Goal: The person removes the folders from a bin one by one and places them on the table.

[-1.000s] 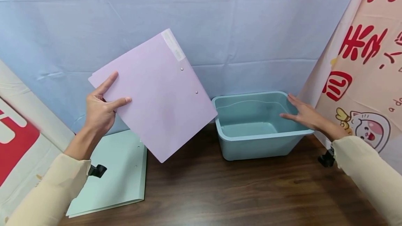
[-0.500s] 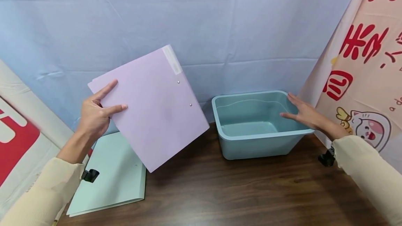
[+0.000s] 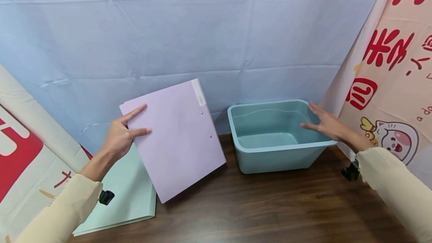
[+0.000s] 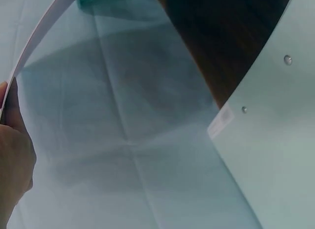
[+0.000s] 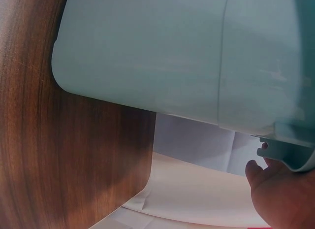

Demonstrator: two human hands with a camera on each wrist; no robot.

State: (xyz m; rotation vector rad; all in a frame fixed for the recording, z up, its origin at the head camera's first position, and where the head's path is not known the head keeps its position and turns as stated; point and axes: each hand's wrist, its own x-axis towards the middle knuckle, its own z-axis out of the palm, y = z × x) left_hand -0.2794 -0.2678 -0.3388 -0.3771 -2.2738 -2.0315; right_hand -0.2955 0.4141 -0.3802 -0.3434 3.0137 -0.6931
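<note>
My left hand [image 3: 119, 138] pinches a lilac folder [image 3: 180, 141] by its left edge, thumb and index finger lying across the front cover. The folder is held tilted, its lower corner close over the table and overlapping the mint green folder [image 3: 126, 194] lying at the left. A white label and two rivets show along its right side. My right hand [image 3: 328, 125] grips the right end of a blue-green plastic bin [image 3: 275, 159], thumb inside the rim. In the right wrist view, fingers of that hand [image 5: 283, 194] curl under the rim from outside.
The bin stands on a dark wooden table [image 3: 270, 205], against a pale blue cloth backdrop [image 3: 189, 29]. Printed cloth banners hang at the right [image 3: 388, 81] and left. In the left wrist view the mint folder [image 4: 275, 140] lies by the table's back edge.
My left hand has lowered the lilac folder toward the table, ending slightly farther right and with less tilt. My right hand and the bin have stayed in place.
</note>
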